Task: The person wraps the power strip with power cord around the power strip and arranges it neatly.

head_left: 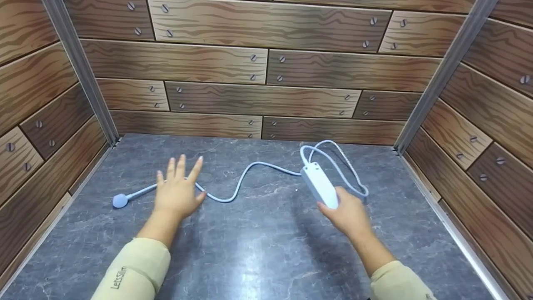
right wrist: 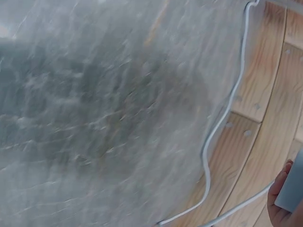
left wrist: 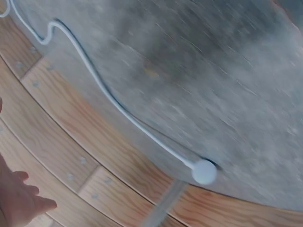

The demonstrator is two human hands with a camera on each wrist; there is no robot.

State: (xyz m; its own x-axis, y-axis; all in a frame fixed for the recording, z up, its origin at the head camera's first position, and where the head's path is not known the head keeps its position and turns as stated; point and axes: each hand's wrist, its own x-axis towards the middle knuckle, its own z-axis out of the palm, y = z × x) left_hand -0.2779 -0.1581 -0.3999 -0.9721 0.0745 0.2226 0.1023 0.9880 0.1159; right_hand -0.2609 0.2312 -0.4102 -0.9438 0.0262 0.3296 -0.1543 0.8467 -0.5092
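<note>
My right hand (head_left: 349, 210) grips the near end of a pale blue power strip (head_left: 320, 183), which is tilted with its far end up and left. Its cord (head_left: 227, 201) leaves the far end, loops on the right, and runs in waves leftward across the surface. At the far left the cord ends in a round plug (head_left: 120, 201). My left hand (head_left: 177, 196) is spread over the cord near the plug, fingers straight, holding nothing. In the left wrist view, plug (left wrist: 204, 172) and cord lie apart from the left hand (left wrist: 23, 196). The right wrist view shows the strip (right wrist: 291, 187) partly, at the edge.
A dark grey marbled tabletop (head_left: 250, 241) lies under everything. Wood-patterned panels (head_left: 216, 64) wall it at the back and both sides, joined by metal corner posts (head_left: 441, 79). A metal strip (head_left: 466, 246) edges the right side.
</note>
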